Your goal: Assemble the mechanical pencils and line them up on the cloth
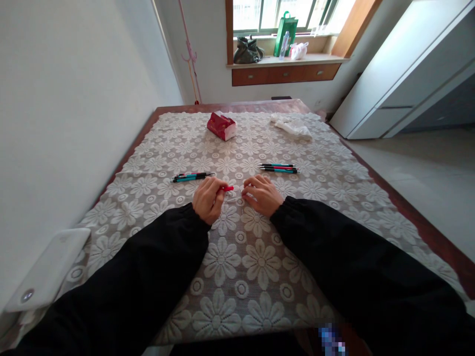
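Note:
Over the middle of the lace tablecloth (241, 267), my left hand (208, 200) is closed around a red pen part (229, 188), whose end sticks out past the fingers. My right hand (262, 195) has its fingertips pinched at one end of a thin pale rod (233, 199), like a pen refill. That rod spans the small gap to my left fingers, just below the red part. Left of my left hand lies a bunch of pens (191, 177), in teal, black and red. Beyond my right hand, more pens (279, 168) lie side by side.
A red tissue pack (221, 126) and a crumpled white plastic bag (292, 128) lie towards the far edge. At the left edge is a white device (50, 269). A wall borders the table's left side. Bags and a bottle (284, 45) stand on the windowsill.

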Action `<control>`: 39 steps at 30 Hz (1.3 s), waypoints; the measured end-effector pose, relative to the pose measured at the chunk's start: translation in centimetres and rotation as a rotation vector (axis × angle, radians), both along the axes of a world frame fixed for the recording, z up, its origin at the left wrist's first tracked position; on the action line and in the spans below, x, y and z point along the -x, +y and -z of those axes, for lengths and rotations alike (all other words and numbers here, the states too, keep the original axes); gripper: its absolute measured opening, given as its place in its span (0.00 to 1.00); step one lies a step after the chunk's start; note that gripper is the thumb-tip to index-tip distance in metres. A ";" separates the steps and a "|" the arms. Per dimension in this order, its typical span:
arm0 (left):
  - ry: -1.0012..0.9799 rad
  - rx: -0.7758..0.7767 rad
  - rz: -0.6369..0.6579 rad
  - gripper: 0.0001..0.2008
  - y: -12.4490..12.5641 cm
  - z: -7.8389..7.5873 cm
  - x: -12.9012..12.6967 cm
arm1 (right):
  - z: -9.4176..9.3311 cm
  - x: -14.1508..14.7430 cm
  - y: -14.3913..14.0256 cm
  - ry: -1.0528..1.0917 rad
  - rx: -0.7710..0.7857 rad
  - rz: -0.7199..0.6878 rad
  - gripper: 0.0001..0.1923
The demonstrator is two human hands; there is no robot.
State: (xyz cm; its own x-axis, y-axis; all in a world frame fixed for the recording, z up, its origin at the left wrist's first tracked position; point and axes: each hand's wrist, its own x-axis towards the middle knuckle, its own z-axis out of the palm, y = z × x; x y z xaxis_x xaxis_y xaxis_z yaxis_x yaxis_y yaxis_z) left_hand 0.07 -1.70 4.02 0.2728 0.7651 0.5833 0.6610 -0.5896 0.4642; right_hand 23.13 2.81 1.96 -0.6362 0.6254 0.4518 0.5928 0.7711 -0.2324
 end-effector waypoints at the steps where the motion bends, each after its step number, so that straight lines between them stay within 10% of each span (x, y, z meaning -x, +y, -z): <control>1: 0.024 0.020 -0.040 0.11 0.0 0.0 0.0 | -0.2 0.0 -0.1 -0.005 0.003 0.016 0.05; 19: 0.413 0.123 -0.176 0.06 0.9 1.2 -0.1 | -0.8 0.0 -0.2 0.006 0.010 0.198 0.04; 39: 0.352 0.113 -0.040 0.09 1.3 1.1 0.3 | 0.0 0.0 0.3 0.008 0.025 -0.049 0.09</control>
State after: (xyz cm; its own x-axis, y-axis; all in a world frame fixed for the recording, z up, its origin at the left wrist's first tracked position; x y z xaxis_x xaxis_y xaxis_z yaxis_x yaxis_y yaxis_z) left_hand -0.21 -0.39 2.87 0.4101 0.8334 0.3705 0.8134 -0.5180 0.2649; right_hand 23.15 3.12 1.93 -0.6628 0.6048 0.4415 0.5525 0.7930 -0.2568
